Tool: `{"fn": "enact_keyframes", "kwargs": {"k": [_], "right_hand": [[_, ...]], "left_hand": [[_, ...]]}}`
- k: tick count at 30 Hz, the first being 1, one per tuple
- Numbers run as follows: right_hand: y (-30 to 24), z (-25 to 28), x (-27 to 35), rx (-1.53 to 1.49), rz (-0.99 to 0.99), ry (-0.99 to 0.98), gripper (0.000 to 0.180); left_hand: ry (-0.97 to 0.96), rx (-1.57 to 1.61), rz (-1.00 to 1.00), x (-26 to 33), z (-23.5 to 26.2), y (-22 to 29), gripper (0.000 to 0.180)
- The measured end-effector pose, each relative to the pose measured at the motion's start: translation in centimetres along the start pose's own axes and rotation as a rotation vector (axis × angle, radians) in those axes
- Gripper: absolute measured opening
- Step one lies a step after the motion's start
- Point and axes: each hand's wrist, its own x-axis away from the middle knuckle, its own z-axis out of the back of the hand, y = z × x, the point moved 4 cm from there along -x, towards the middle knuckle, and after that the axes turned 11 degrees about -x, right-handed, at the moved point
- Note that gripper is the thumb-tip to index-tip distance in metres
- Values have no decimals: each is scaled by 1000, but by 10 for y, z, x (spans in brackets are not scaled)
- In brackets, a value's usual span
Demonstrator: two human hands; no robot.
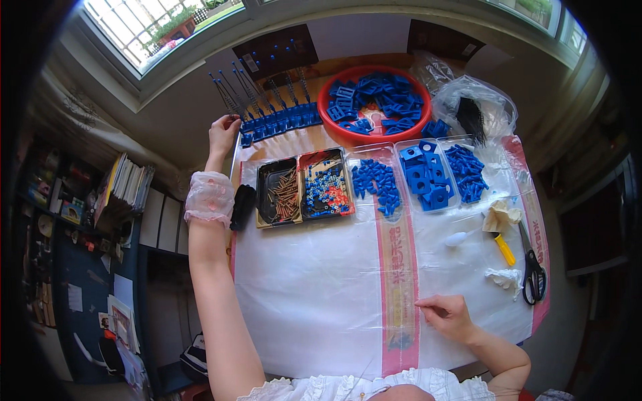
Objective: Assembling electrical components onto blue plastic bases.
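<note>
My left hand (224, 131) reaches to the far left of the table, its fingers pinched at the end of a row of blue plastic bases (284, 120). Thin coiled stems with blue tips (231, 93) rise from that row. What the left fingers hold, if anything, is too small to make out. Near the table's front edge, right of the middle, my right hand (448, 317) hovers over or rests on the white sheet (307, 287). Its fingers are curled, thumb and forefinger together; anything between them is hidden.
Behind stands a red basin (324, 110) of blue parts. Before it are black trays of screws (285, 194) and small rings (326, 190), then clear trays of blue cones (376, 184), square plates (428, 177) and more cones (466, 174). Black scissors (533, 277) and a yellow-handled tool (504, 250) lie right.
</note>
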Motion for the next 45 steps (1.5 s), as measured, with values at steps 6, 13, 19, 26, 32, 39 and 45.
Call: {"fn": "enact_keyframes", "kwargs": {"k": [6,13,19,26,32,39,45], "right_hand": [[-4,-1,-1,18,19,0,19],[-5,-2,-2,14,54,-7,20],[1,-2,0,14,-2,19,19],[-2,-2,-1,28,19,27,19],[-4,-1,-2,57,49,-2,20],[-5,-3,-3,33,56,-17,20],[-5,-1,-3,52,38,-2,20]], "left_hand": [[-27,15,41,-2,-13,2,31],[-25,-181,37,11,-2,-23,43],[-149,-92,100,21,-28,-21,53],[-160,-251,153,17,-34,-23,38],[-244,-185,198,16,-45,-24,44],[-233,-261,214,8,-38,-55,72],[-239,-244,240,15,-50,-29,71]]}}
